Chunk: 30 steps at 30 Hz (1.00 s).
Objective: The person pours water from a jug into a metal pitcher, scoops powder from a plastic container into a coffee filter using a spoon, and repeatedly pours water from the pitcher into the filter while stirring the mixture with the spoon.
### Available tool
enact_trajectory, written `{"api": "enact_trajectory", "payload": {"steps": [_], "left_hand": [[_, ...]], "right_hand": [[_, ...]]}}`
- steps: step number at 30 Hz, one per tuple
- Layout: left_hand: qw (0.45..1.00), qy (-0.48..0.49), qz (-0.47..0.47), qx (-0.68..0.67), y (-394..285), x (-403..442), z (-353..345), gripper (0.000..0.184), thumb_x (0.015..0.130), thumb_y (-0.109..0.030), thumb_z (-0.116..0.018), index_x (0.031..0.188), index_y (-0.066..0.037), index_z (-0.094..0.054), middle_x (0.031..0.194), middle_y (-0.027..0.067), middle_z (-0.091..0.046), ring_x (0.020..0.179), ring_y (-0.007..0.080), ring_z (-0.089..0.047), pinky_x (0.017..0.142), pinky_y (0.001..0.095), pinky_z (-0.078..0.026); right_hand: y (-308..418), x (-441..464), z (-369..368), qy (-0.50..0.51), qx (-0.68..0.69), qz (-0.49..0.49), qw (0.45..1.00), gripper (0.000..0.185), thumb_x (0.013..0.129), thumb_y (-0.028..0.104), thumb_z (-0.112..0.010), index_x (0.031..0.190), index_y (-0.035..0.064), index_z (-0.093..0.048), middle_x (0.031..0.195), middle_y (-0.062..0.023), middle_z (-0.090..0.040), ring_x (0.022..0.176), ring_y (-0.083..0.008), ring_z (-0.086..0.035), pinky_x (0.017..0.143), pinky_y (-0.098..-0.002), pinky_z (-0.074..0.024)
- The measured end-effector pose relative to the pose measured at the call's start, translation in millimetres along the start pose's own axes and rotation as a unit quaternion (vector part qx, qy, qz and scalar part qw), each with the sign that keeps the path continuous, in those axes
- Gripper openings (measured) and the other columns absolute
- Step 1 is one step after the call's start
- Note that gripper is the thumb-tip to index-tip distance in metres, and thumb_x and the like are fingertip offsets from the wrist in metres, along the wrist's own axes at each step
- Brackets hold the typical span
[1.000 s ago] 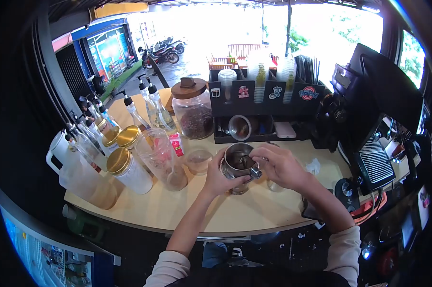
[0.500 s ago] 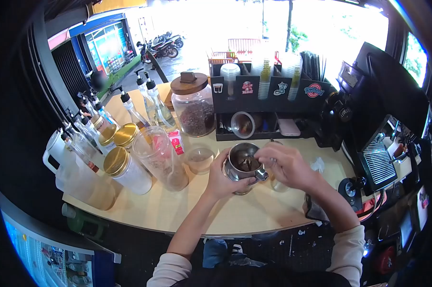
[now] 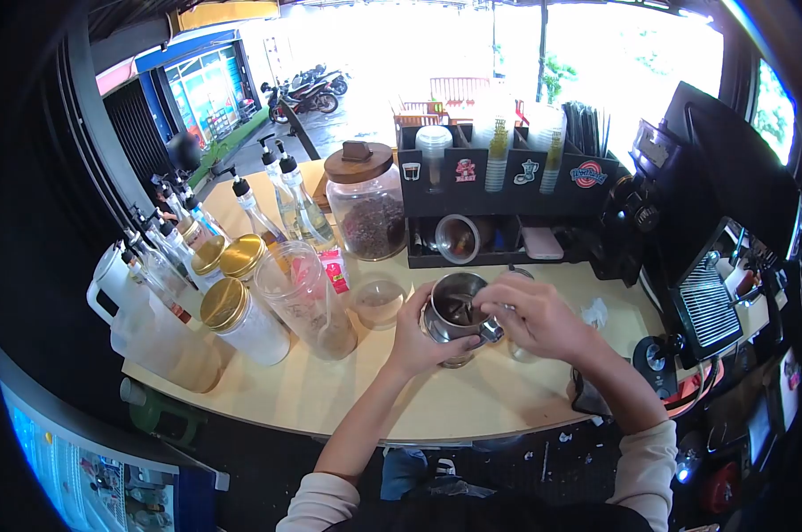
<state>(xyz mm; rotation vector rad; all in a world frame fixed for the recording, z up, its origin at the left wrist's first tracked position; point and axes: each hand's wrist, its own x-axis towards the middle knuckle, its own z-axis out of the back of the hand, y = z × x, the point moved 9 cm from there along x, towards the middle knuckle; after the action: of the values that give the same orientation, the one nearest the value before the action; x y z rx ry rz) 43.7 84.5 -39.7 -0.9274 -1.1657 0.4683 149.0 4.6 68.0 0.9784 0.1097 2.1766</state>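
Note:
A shiny metal pitcher (image 3: 445,330), with dark liquid inside, is gripped around its side by my left hand (image 3: 413,340), thumb in front. My right hand (image 3: 543,321) is closed in a pinch above the pitcher's right rim. From its fingers a thin spoon-like utensil (image 3: 468,310) reaches down into the liquid; its upper part is hidden by the fingers. A clear glass (image 3: 519,350) stands partly hidden under my right hand. To the left of the pitcher sits a small clear bowl (image 3: 379,306).
A tall clear pitcher (image 3: 317,306), gold-lidded jars (image 3: 246,324), a plastic jug (image 3: 166,346) and pump bottles (image 3: 299,208) crowd the left. Behind stand a large wooden-lidded jar (image 3: 370,213) and a black cup organizer (image 3: 507,191). An espresso machine (image 3: 707,293) is at right.
My right hand has shifted slightly, and the utensil sits at a different angle in the pitcher. The whole view has moved a little; my left hand keeps its grip.

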Motion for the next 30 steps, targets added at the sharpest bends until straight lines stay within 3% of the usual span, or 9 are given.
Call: {"api": "enact_trajectory", "payload": {"steps": [5, 8, 16, 21, 23, 26, 30], "left_hand": [[1.0, -0.002, -0.003, 0.004, 5, -2, 1, 0.074, 0.054, -0.027, -0.087, 0.114, 0.0, -0.053, 0.105, 0.0093, -0.061, 0.098, 0.0179, -0.059, 0.089, 0.0324, -0.046], [1.0, -0.003, 0.003, -0.003, 4, -1, -1, 0.074, 0.053, -0.026, -0.087, 0.114, 0.0, -0.053, 0.104, 0.0094, -0.061, 0.099, 0.0183, -0.059, 0.089, 0.0324, -0.046], [1.0, -0.005, 0.013, -0.028, 9, -1, -1, 0.076, 0.052, -0.026, -0.087, 0.114, 0.0, -0.053, 0.105, 0.0091, -0.061, 0.1, 0.0185, -0.059, 0.09, 0.0322, -0.045], [1.0, -0.009, -0.011, -0.026, 16, -3, 2, 0.075, 0.053, -0.025, -0.086, 0.115, 0.0, -0.052, 0.105, 0.0085, -0.06, 0.099, 0.0183, -0.058, 0.09, 0.032, -0.045], [0.999, -0.012, -0.024, -0.023, 12, -4, 2, 0.074, 0.053, -0.024, -0.086, 0.115, 0.0, -0.053, 0.105, 0.0085, -0.06, 0.099, 0.0183, -0.058, 0.09, 0.032, -0.045], [0.999, -0.018, -0.035, -0.016, 8, -4, 3, 0.073, 0.054, -0.022, -0.085, 0.115, 0.0, -0.052, 0.106, 0.0085, -0.059, 0.1, 0.0184, -0.058, 0.09, 0.032, -0.045], [0.999, -0.022, -0.021, -0.041, 12, -6, 3, 0.074, 0.054, -0.023, -0.085, 0.116, 0.0, -0.052, 0.106, 0.0081, -0.059, 0.1, 0.0187, -0.058, 0.091, 0.0321, -0.044]], "right_hand": [[-4, 0, -1, -0.013, -0.042, 0.01, 0.999, 0.013, 0.083, 0.004, -0.062, 0.094, 0.0006, -0.055, 0.082, -0.0128, -0.057, 0.074, -0.0318, -0.058, 0.065, -0.0402, -0.0473], [1, -2, -1, -0.011, 0.008, 0.035, 0.999, 0.014, 0.083, 0.004, -0.062, 0.095, 0.0005, -0.056, 0.082, -0.0131, -0.058, 0.075, -0.0322, -0.058, 0.064, -0.04, -0.0473], [-2, -3, -5, 0.024, 0.013, -0.008, 1.0, 0.008, 0.085, 0.003, -0.058, 0.093, 0.0023, -0.058, 0.082, -0.0113, -0.058, 0.074, -0.0287, -0.058, 0.066, -0.0357, -0.0475], [-13, -2, 2, -0.019, 0.021, -0.024, 0.999, 0.007, 0.085, 0.003, -0.057, 0.092, 0.0012, -0.058, 0.082, -0.0116, -0.059, 0.074, -0.0293, -0.058, 0.065, -0.0358, -0.0469], [-6, -5, -4, 0.027, 0.048, -0.034, 0.998, 0.008, 0.085, 0.002, -0.057, 0.093, 0.0, -0.058, 0.083, -0.0121, -0.059, 0.075, -0.0299, -0.059, 0.064, -0.036, -0.0469], [-11, -1, 4, -0.019, -0.012, -0.018, 1.0, 0.009, 0.084, 0.004, -0.06, 0.093, 0.0014, -0.057, 0.08, -0.0119, -0.057, 0.073, -0.0312, -0.058, 0.064, -0.0385, -0.0459], [-11, 0, -5, -0.012, 0.067, -0.029, 0.997, 0.01, 0.082, 0.003, -0.061, 0.091, 0.0015, -0.057, 0.08, -0.0115, -0.057, 0.074, -0.0308, -0.058, 0.066, -0.0387, -0.0461]]}}
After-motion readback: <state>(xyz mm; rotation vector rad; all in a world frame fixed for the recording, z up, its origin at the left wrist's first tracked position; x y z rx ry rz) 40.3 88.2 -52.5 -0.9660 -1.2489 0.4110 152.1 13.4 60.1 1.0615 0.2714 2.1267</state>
